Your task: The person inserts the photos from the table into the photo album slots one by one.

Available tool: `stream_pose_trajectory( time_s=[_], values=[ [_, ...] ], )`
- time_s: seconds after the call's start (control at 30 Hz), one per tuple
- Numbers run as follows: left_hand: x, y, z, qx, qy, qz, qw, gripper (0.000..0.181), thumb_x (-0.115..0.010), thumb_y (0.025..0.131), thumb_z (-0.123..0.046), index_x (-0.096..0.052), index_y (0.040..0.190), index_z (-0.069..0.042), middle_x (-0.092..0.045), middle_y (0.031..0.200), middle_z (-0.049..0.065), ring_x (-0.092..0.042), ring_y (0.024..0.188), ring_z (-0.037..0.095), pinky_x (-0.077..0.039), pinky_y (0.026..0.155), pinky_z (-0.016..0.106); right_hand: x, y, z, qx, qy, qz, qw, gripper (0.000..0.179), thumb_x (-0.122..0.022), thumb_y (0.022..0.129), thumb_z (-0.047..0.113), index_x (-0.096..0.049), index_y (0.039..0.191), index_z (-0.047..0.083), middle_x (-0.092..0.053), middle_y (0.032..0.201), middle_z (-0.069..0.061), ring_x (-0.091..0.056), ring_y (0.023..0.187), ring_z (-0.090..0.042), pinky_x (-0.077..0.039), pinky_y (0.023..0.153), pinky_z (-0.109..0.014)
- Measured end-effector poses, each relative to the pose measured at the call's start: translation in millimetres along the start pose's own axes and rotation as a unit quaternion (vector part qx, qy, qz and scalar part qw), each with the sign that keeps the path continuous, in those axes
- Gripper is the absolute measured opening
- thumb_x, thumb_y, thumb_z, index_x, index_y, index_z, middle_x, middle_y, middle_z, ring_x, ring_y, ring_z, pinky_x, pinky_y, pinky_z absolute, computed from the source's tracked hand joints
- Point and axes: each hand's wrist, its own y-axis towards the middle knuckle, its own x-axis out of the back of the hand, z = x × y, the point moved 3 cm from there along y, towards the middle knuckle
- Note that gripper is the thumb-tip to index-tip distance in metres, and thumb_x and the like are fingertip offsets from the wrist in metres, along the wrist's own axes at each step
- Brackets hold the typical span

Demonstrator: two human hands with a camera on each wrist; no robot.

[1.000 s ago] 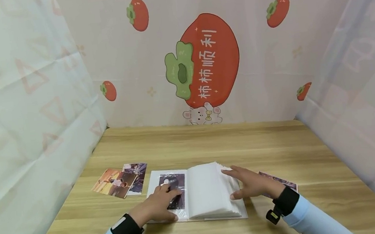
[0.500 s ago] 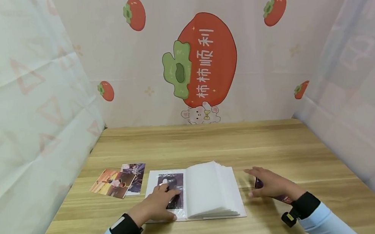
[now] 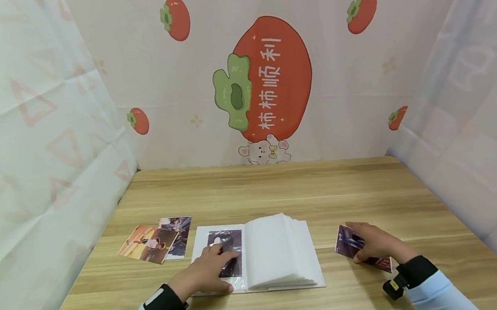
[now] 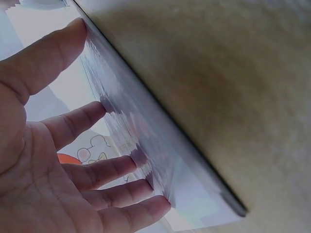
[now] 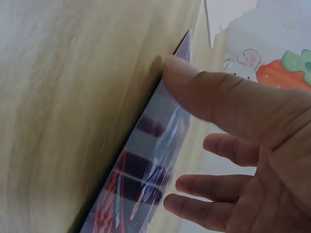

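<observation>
spanning a loose photo (image 3: pixel 346 239) beside an open album (image 3: pixel 307 240)

loose photo noted low on the bench (image 3: pixel 252 190), right of the album and apart from it. two more photos (image 3: pixel 148 242) lie overlapped to the album's left.

risks, as judged: the loose photo may slide or be bent if its thin edge is pushed by the thumb rather than lifted; the glossy face may be smudged if pressed. the white pages (image 3: pixel 267 249), slightly fanned at their right edge, may be flipped if brushed by a sleeve. the sleeved picture (image 3: pixel 236 240) may be creased if too much weight is put on it.

right hand (image 3: pixel 373 242): thumb and forefinger set apart across the loose photo, its near edge touched by the thumb, three other fingers loosely bent and clear of it. forefinger contact hidden in the wrist view; whether a pinch has been closed cannot be told.

left hand (image 3: pixel 208 273): fingers well spread, tips rested on the album's left side, nothing gripped.
</observation>
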Motion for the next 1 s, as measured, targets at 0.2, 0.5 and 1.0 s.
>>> stream_pose_trajectory(
  time_s=[0.2,0.5,1.0],
  values=[
    [0.3,-0.2,0.1,-0.001,-0.01,0.001,1.0,0.069,-0.081,0.07,-0.028,-0.052,0.13,-0.01,-0.036,0.132,0.028,-0.034,0.119,0.045,-0.039,0.087,0.057,0.7,1.0,-3.5,-0.019,0.003,0.006,0.9998,0.089,-0.086,0.057,0.007,-0.04,0.132,-0.011,-0.049,0.118,-0.032,-0.048,0.104,-0.041,-0.038,0.087,-0.056],
    [-0.2,0.3,1.2,0.0,-0.007,0.001,1.0,0.069,-0.081,0.07,-0.029,-0.053,0.13,-0.011,-0.037,0.132,0.027,-0.035,0.118,0.044,-0.039,0.088,0.056,1.2,1.8,-4.2,-0.032,0.001,0.006,0.9995,0.086,-0.086,0.058,0.006,-0.043,0.132,-0.006,-0.053,0.11,-0.026,-0.051,0.094,-0.034,-0.042,0.08,-0.052],
    [-1.5,-0.3,2.5,-0.006,0.001,-0.005,1.0,0.07,-0.08,0.069,-0.032,-0.053,0.131,-0.012,-0.037,0.132,0.028,-0.035,0.119,0.046,-0.038,0.086,0.06,2.7,5.5,-6.5,-0.047,-0.015,-0.029,0.9984,0.084,-0.084,0.059,0.0,-0.042,0.132,-0.005,-0.046,0.111,-0.03,-0.045,0.1,-0.046,-0.045,0.069,-0.046]
  ],
)
